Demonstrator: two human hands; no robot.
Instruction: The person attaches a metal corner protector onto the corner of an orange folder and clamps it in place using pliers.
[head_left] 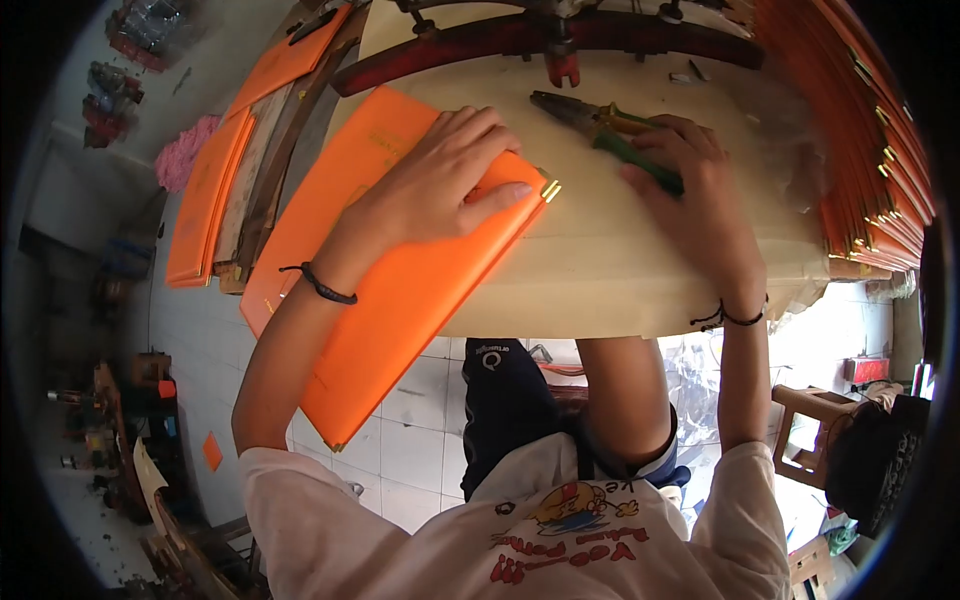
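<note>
An orange folder with gold metal corners lies slanted on the paper-covered table, its lower end hanging past the front edge. My left hand grips it near the upper right corner, thumb on the cover and fingers bent over the top edge. Faint gold lettering shows on the cover, partly hidden by that hand. To the right, my right hand is closed around the handles of a pair of pliers, one handle green and one yellow. The plier jaws point left, apart from the folder.
A dark red metal frame with a forked tip stands at the table's back. Stacked orange folders rise on the right. More orange folders lie at left beside a wooden edge. A wooden stool stands lower right.
</note>
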